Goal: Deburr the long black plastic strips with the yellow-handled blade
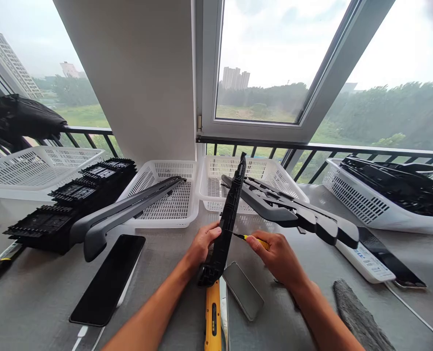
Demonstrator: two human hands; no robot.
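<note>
My left hand (201, 244) is closed around a long black plastic trim piece (228, 222), which is tilted upright and shows its ribbed inner side. My right hand (276, 253) grips a slim yellow-handled tool (262, 243) with a thin dark tip. That tip meets the trim's right edge near my left thumb; I cannot tell whether it is a blade or a screwdriver shaft. Under the trim's lower end lies a yellow tool body (213, 317). A grey phone-shaped object (243, 291) rests between my forearms.
Grey trim pieces lean on two white baskets, one at centre left (161, 223) and one at centre (207, 200). Another basket (377, 207) on the right holds black parts. Stacked black frames (73, 195), a black phone (108, 280), a power strip (369, 263) and a grey cloth (358, 317) surround my arms.
</note>
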